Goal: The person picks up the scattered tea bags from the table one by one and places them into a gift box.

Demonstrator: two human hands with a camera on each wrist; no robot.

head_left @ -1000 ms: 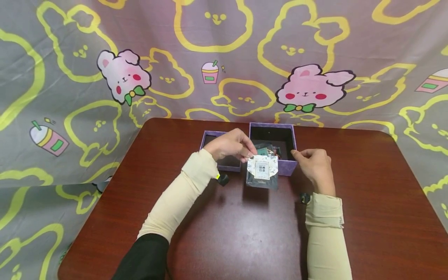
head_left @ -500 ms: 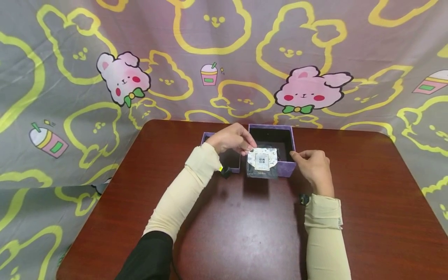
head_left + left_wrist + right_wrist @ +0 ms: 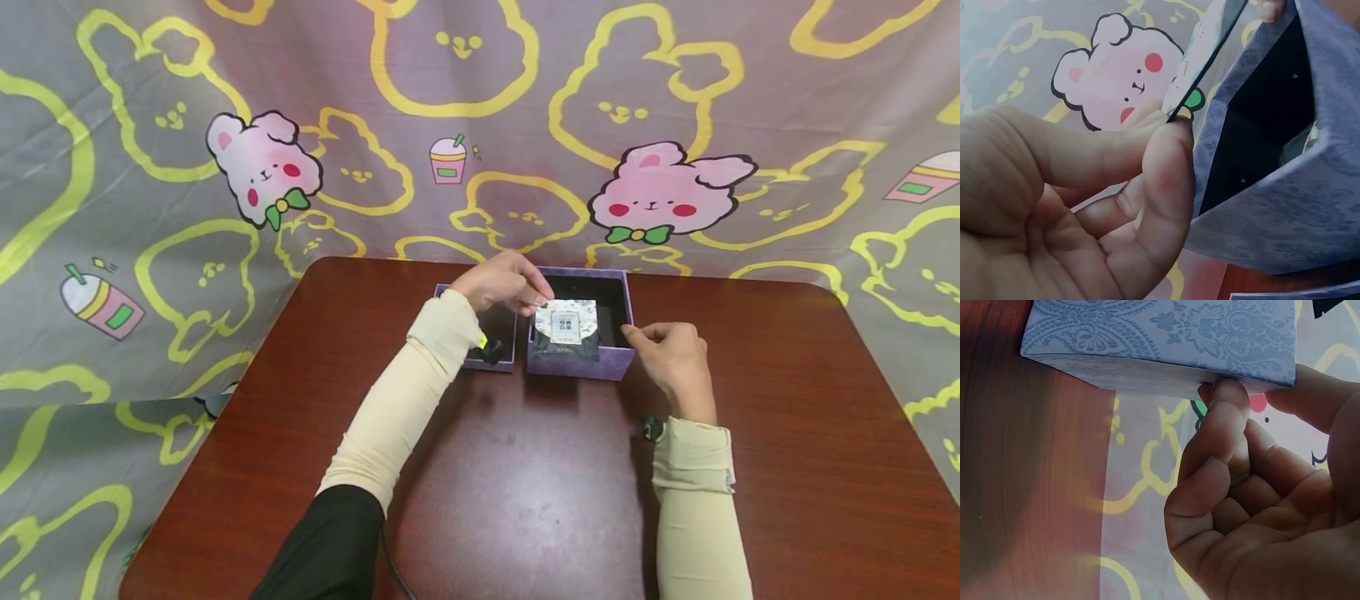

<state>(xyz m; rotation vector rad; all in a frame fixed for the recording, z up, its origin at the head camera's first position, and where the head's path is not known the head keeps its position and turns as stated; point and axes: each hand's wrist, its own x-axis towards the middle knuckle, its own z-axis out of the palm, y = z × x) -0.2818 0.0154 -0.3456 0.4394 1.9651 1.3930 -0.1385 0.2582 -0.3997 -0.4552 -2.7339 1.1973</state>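
Observation:
A flat tea packet (image 3: 567,321), with a white printed label over a dark lower part, is pinched at its left corner by the thumb and forefinger of my left hand (image 3: 504,282). It hangs over the front wall of a purple patterned box (image 3: 577,367). In the left wrist view the packet (image 3: 1213,47) appears nearly edge-on, beside the box's dark inside. My right hand (image 3: 675,358) grips the box's right front edge. From the right wrist, thumb and fingers lie on either side of the box's wall (image 3: 1160,331). The packet hides most of the box's contents.
A shallower purple tray or lid (image 3: 504,365) with a dark inside stands just left of the box, partly hidden by my left hand. Both sit near the back of a brown wooden table (image 3: 787,433). A patterned curtain (image 3: 517,125) hangs close behind.
My left hand has moved away from me and carried the tea packet from in front of the box to over its front wall. The right hand stays at the box's edge.

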